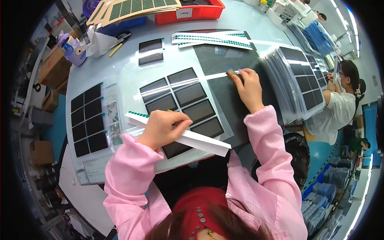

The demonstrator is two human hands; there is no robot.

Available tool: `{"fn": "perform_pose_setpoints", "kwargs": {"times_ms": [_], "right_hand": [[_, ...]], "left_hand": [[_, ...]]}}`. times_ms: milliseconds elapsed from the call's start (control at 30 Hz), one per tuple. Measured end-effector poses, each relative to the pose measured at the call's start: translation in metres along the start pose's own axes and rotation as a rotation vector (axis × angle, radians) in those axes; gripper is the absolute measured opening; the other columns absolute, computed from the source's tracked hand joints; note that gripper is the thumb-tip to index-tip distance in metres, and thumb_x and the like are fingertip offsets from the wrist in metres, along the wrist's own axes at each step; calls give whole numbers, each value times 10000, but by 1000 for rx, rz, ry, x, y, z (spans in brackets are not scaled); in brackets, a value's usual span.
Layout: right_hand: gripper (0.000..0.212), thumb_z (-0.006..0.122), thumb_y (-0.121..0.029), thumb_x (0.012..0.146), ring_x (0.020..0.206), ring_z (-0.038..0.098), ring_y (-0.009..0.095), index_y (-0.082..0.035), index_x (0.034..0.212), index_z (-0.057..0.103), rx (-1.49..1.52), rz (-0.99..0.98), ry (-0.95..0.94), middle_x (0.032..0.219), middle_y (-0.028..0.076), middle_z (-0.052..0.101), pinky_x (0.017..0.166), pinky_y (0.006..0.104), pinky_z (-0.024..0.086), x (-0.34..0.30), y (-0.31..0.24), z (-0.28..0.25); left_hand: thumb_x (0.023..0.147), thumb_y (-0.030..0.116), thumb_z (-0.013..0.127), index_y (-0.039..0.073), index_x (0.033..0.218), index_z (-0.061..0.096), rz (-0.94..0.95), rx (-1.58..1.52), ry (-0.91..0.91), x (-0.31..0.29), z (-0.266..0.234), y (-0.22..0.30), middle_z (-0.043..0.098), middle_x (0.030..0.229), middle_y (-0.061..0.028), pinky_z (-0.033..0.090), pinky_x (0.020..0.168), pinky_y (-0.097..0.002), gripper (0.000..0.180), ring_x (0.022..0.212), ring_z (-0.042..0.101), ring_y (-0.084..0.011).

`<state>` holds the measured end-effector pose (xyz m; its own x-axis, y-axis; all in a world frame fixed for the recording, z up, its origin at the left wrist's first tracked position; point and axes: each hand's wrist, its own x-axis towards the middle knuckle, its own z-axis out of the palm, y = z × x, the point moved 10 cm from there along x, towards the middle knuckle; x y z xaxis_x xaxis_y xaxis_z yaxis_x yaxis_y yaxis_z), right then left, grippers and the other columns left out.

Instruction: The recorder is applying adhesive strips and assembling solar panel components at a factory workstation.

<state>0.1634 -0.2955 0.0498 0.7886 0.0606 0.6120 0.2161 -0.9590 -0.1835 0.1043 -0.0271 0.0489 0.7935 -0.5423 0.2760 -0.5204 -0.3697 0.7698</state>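
Observation:
My left hand (163, 129) is closed over a long white strip (206, 145). Green stickers (138, 114) run along the strip's far left end. Below it lies a sheet with several dark rectangular panels (190, 93) in two columns, partly hidden by the strip and hand. My right hand (251, 89) is farther off to the right, over the dark mat (224, 96). Its thumb and fingers pinch a small amber-brown piece (231, 73) whose kind I cannot make out.
Another panel sheet (87, 120) lies left, a smaller dark panel pair (151, 52) beyond. White strips with green stickers (212, 39) lie at the back, near a red bin (190, 14). Right stands a stack of clear-sleeved panels (296, 82); a co-worker (340, 100) sits past it.

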Motion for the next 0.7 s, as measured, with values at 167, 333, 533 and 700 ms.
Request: {"fn": "perform_pose_setpoints", "kwargs": {"times_ms": [167, 333, 533, 700], "right_hand": [[184, 752, -99, 910, 761, 670, 277, 5, 1017, 643, 317, 117, -106, 948, 145, 669, 735, 368, 536, -16, -17, 10], [166, 750, -57, 897, 646, 587, 201, -17, 1013, 637, 340, 53, -222, 771, 96, 617, 605, 323, 473, -67, -40, -17], [183, 748, -9, 874, 602, 564, 119, 0, 1018, 636, 469, 71, -234, 758, 48, 633, 536, 257, 433, -82, -47, -28], [193, 750, 2, 856, 533, 534, 94, 3, 1016, 641, 573, 76, -262, 743, 39, 644, 495, 239, 410, -82, -55, -27]], "left_hand": [[873, 127, 761, 87, 889, 768, 156, 111, 21, 6, 29, 16, 715, 716, -79, 536, 564, -318, 44, 606, 685, -236], [828, 171, 797, 99, 922, 713, 283, 235, -15, 17, 54, 32, 697, 962, -6, 539, 560, -338, 144, 655, 682, -211], [801, 153, 800, 103, 953, 720, 351, 266, 0, 11, 61, 35, 726, 1041, 11, 556, 569, -323, 178, 666, 688, -190], [782, 142, 798, 105, 975, 737, 363, 350, -27, 9, 66, 34, 757, 1143, 19, 550, 567, -291, 205, 632, 656, -155]]}}
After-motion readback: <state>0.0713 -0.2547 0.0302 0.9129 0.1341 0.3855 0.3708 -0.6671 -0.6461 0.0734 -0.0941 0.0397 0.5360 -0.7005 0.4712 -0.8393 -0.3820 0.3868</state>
